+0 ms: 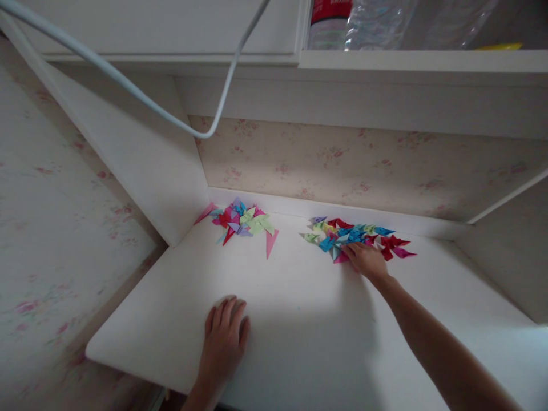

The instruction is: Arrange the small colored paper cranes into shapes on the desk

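Resting palm down on the near part of the white table [295,319], my left hand [225,337] is open and empty, its fingers slightly apart. Farther in, my right hand [367,260] reaches to the near edge of the right pile [357,233], fingers bent and tips against the folded papers; I cannot tell whether they grip one. These papers are blue, red, pink, yellow, purple and pale green, pointed at the ends and overlapping. To the left, well apart from them, the left pile [242,220] holds purple, red, pink, blue and pale green pieces. A pink piece [271,244] lies at its near right edge, pointing towards me, and another pink one lies at its left end, near the side panel [141,148]. Both piles lie towards the back of the table, before a low white ledge [291,204], with flowered wallpaper [299,160] behind. Above, a pale cable [145,100] hangs in a bend in front of a white cupboard [171,28], and clear plastic bottles [377,25] stand in the open shelf [419,60] to the right.
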Available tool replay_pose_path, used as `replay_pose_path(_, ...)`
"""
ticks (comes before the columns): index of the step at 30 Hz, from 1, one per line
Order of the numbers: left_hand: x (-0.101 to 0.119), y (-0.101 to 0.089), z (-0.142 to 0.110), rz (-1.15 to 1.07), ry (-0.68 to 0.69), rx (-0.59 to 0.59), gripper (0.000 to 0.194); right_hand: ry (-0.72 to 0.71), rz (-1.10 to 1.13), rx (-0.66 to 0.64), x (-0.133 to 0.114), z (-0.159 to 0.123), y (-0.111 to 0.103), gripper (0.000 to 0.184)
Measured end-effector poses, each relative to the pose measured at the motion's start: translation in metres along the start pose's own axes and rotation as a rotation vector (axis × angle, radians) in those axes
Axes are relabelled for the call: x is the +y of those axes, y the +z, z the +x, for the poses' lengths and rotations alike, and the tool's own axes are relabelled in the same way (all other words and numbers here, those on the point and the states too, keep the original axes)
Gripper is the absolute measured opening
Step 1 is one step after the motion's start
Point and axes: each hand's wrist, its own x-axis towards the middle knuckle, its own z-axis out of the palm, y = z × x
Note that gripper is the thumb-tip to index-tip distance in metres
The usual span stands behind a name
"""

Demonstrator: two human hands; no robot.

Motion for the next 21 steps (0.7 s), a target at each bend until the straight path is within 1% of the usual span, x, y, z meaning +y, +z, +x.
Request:
replay_pose_path(4, 0.000, 0.000, 0.000, 0.002, -0.007, 0.003, 0.033, 0.021, -0.026, -0.054, 0.007, 0.005, 0.006, 0.043)
replay_pose_path(8, 0.000, 0.000, -0.001, 0.018, 0.000, 0.000, 0.032, 0.002, -0.042, -0.046, 0.011, 0.009, 0.008, 0.040)
replay_pose_path(13, 0.000, 0.002, -0.002, 0.030, 0.001, -0.005, 0.033, -0.042, 0.006, -0.048, 0.013, 0.009, 0.010, 0.035)
replay_pose_path(17, -0.001, 0.001, -0.002, 0.029, 0.014, -0.001, 0.032, -0.093, 0.054, 0.020, 0.017, 0.010, 0.006, 0.035)
replay_pose_path(19, -0.001, 0.001, -0.001, 0.024, 0.019, 0.005, 0.031, -0.118, 0.075, 0.068, 0.018, 0.012, -0.001, 0.034)
replay_pose_path(21, -0.002, 0.001, -0.001, 0.017, 0.018, 0.006, 0.031, -0.126, 0.095, 0.104, 0.017, 0.015, -0.013, 0.034)
